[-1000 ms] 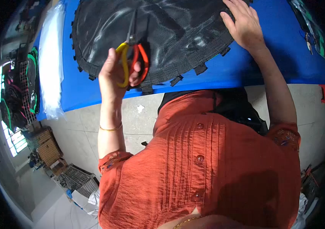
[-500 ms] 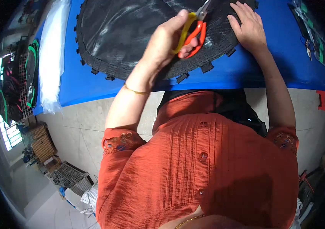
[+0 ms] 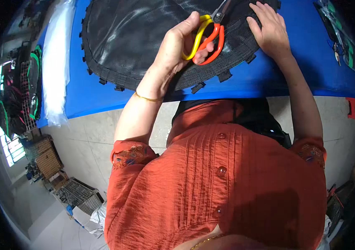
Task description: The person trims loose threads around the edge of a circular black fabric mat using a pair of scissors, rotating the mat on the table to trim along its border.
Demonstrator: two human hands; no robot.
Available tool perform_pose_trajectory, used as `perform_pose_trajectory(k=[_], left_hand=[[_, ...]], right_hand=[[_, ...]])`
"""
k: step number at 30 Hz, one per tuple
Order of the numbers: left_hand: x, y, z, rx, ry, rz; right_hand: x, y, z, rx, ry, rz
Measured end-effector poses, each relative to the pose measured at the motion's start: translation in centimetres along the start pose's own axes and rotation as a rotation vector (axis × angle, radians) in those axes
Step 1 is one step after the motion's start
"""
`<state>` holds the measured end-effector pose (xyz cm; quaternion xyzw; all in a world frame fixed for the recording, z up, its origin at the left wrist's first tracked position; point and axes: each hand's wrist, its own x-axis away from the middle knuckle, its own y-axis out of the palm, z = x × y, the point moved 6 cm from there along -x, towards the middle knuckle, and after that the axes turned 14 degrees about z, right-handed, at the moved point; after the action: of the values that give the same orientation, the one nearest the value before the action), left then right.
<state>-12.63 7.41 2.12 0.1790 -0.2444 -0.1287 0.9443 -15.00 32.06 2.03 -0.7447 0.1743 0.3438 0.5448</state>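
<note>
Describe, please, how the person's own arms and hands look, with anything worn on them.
The left hand and right hand are ungloved. A thin gold-coloured bangle circles the left wrist; none shows on the right. The short rust-red sleeves leave both forearms bare and carry multicoloured floral-looking embroidery near their hems.

Workshop, by the look: scissors (image 3: 216, 31) over black mesh (image 3: 144, 50), blue desk (image 3: 83, 98), plastic sheeting (image 3: 56, 62) along its left edge; wire crate (image 3: 83, 198) beyond, bare grey floor (image 3: 90, 146), gridded window (image 3: 16, 152).

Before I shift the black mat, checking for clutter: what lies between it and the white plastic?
The head view shows bare blue table between white plastic and black mat.
</note>
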Motion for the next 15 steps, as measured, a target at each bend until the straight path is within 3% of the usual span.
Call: perform_pose_trajectory(k=[5, 8, 15], left_hand=[[3.3, -4.5, 0.6, -0.084, -0.001, 0.071], [4.8, -6.7, 1.0, -0.024, 0.013, 0.211], [0.8, -0.7, -0.3, -0.029, 0.062, 0.127]], right_hand=[[-0.1, -0.4, 0.0, 0.01, 0.007, -0.001], [-0.1, -0.4, -0.3, 0.013, 0.002, -0.002], [0.4, 1.1, 1.2, 0.041, -0.036, -0.01]])
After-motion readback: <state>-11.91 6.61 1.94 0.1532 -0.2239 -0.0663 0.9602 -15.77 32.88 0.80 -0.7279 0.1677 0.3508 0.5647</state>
